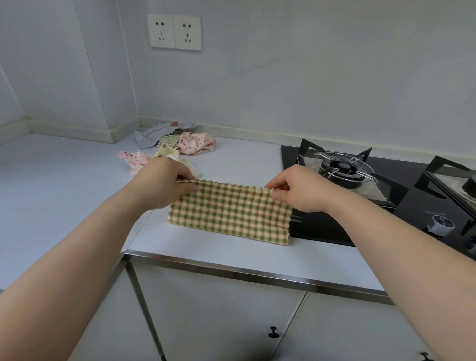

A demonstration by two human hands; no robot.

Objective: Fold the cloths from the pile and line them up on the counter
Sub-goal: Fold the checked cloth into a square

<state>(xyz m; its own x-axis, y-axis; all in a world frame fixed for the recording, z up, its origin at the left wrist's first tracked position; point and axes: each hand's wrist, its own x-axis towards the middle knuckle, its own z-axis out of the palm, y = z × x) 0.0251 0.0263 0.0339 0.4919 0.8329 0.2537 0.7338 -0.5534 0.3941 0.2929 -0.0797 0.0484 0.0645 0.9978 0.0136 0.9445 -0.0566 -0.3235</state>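
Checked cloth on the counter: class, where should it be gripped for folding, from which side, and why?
Grip the checked cloth at both ends of its far scalloped edge, one per hand, reaching from the near side, as the left hand and right hand pinch it. That long edge is straight and free, so the cloth should stay taut.

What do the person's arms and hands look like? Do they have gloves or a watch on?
No gloves and no watch. The left hand and the right hand are both bare, and I can't see any rings or bracelets. The left forearm and the right forearm are bare too. No sleeve shows anywhere in the picture.
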